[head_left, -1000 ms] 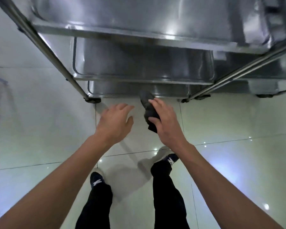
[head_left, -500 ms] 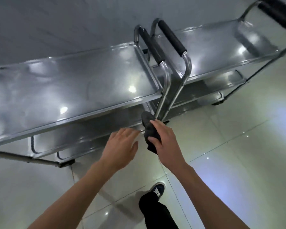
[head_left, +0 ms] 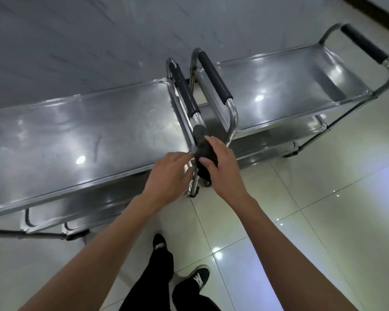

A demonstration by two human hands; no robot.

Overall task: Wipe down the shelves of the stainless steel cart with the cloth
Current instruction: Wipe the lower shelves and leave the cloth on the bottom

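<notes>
A dark cloth (head_left: pixel 204 149) is gripped in the curled fingers of the right hand (head_left: pixel 222 167), held over the near right corner of the left cart (head_left: pixel 76 140), beside its handle (head_left: pixel 183 90). The left hand (head_left: pixel 169 176) is held loosely spread, empty, just left of the cloth. A second cart (head_left: pixel 290 90) is parked at the right, and nothing is seen lying on either top shelf.

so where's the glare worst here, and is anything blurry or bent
Head view: bright light spots on the left cart's top shelf, the right cart's shelf and the glossy floor; wide-angle bending curves the cart rails; left hand slightly motion-blurred.
</notes>
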